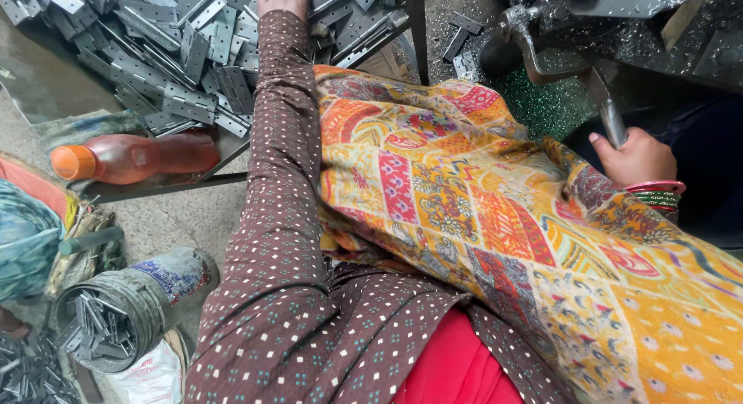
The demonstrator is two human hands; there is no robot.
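**So: one hand in hinges, one on lever**

Left hand (285, 1) is laid on the hinge pile (186, 56) at top; finger state can't be told. Right hand (638, 158) is wrapped tight around the lever (607, 114).

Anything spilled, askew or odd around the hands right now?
Yes. The metal hinge plates lie in a loose jumbled heap where the left hand reaches. An orange-capped bottle lies on its side by the tray edge. Metal shavings are scattered under the machine lever gripped by the right hand.
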